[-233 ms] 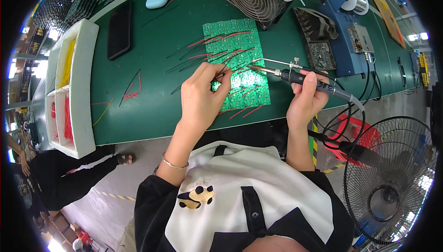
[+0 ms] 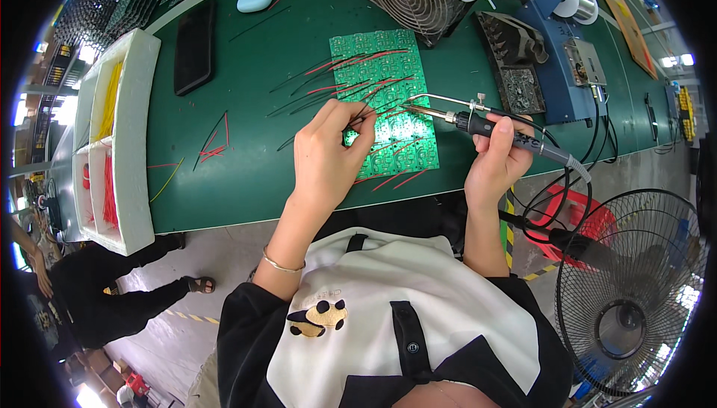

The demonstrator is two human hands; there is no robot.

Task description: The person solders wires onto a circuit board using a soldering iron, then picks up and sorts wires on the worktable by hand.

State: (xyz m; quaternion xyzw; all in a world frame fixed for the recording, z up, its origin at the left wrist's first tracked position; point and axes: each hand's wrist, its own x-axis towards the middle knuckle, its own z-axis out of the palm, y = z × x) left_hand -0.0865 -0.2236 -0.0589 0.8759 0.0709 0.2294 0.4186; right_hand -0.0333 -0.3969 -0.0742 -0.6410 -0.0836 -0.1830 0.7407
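I watched the two hands at the green circuit-board panel (image 2: 429,156), which lay flat on the worktop (image 2: 254,117) with red and black wires (image 2: 388,53) strewn across it. The left hand (image 2: 325,150) was closed in a pinch on a thin black wire (image 2: 355,121) above the panel; the right hand (image 2: 499,158) gripped a soldering iron (image 2: 478,125), its tip near the panel's middle, contact unclear.

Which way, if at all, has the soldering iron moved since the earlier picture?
No, not visibly: the soldering iron in the right hand keeps its place relative to the blue unit.
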